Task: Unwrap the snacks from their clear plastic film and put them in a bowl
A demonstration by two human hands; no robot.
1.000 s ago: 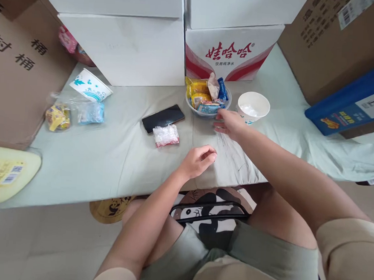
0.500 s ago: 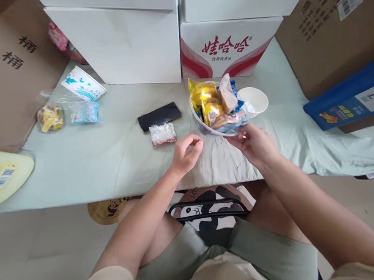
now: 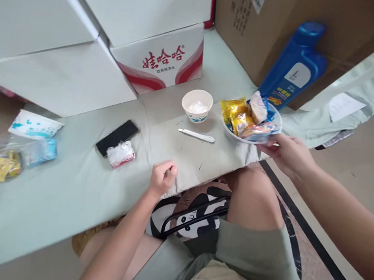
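My right hand [image 3: 287, 153] grips the rim of a clear bowl [image 3: 272, 135] piled with wrapped snacks [image 3: 244, 116] and holds it up over the table's right end. My left hand [image 3: 161, 177] rests in a loose fist on the table's front edge with nothing visible in it. A white pen-like tool [image 3: 196, 135] lies on the pale green cloth [image 3: 75, 183] between the hands. Behind the tool stands a small white paper bowl [image 3: 197, 105].
A black phone [image 3: 117, 131] and a small clear packet [image 3: 120, 153] lie left of centre. A tipped paper cup [image 3: 34, 125] and bagged snacks [image 3: 22, 156] sit far left. White cartons [image 3: 160, 61], a brown carton [image 3: 265, 34] and a blue bottle [image 3: 294, 66] line the back.
My right hand took the snack bowl off the table and carried it to the right. The view swung right too. The white tool, covered before, now shows. My left hand drew back toward the edge.
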